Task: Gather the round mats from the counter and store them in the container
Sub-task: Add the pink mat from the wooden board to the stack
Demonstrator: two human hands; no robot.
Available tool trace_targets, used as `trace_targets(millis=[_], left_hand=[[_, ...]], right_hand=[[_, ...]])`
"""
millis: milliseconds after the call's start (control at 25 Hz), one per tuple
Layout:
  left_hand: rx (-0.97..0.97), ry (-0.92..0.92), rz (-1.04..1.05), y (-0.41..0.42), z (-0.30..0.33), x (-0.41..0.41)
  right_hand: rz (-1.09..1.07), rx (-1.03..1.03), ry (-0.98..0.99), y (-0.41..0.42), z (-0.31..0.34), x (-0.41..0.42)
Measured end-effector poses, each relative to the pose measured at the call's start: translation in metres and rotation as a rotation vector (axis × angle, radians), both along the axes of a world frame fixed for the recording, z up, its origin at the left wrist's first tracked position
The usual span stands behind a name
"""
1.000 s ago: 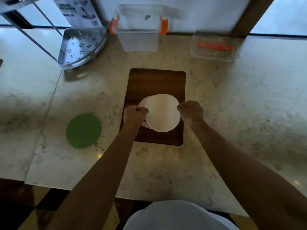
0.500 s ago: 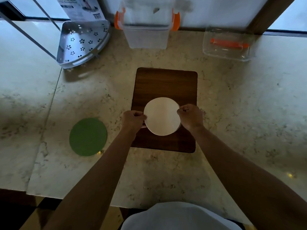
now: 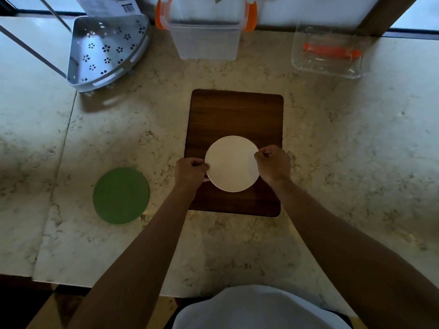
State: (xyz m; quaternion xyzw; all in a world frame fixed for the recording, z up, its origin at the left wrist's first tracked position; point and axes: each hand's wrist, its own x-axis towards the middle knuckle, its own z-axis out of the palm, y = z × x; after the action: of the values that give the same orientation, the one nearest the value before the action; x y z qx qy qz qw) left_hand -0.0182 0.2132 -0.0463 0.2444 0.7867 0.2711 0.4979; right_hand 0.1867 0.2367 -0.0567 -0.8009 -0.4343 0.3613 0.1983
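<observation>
Both the left hand (image 3: 190, 172) and right hand (image 3: 273, 165) pinch a white round mat (image 3: 231, 163); the clear container (image 3: 206, 34) with orange latches looks empty.

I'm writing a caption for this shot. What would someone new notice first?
The white mat, pinched at its edges by the left hand and right hand over the dark wooden board mid-counter. Next, the green mat lying alone to the left, and the clear container with orange clips at the back.

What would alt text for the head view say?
Both hands, left hand and right hand, pinch a round cream mat over a dark wooden board; a round green mat lies left on the marble counter.
</observation>
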Motion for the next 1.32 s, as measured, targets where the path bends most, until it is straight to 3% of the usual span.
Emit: trace_targets(millis=[280,640,960,1320], left_hand=[[0.018,0.082,-0.060,0.001,-0.002,0.003],[0.050,0.510,-0.304,0.001,0.005,0.011],[0.041,0.473,-0.310,0.006,0.009,0.013],[-0.011,0.337,-0.142,0.010,0.010,0.015]], right_hand=[[-0.013,0.021,-0.037,0.002,-0.003,-0.001],[0.030,0.032,-0.119,0.001,-0.001,0.002],[0.068,0.029,-0.160,0.001,0.012,-0.001],[0.019,-0.196,-0.041,0.019,0.015,0.001]])
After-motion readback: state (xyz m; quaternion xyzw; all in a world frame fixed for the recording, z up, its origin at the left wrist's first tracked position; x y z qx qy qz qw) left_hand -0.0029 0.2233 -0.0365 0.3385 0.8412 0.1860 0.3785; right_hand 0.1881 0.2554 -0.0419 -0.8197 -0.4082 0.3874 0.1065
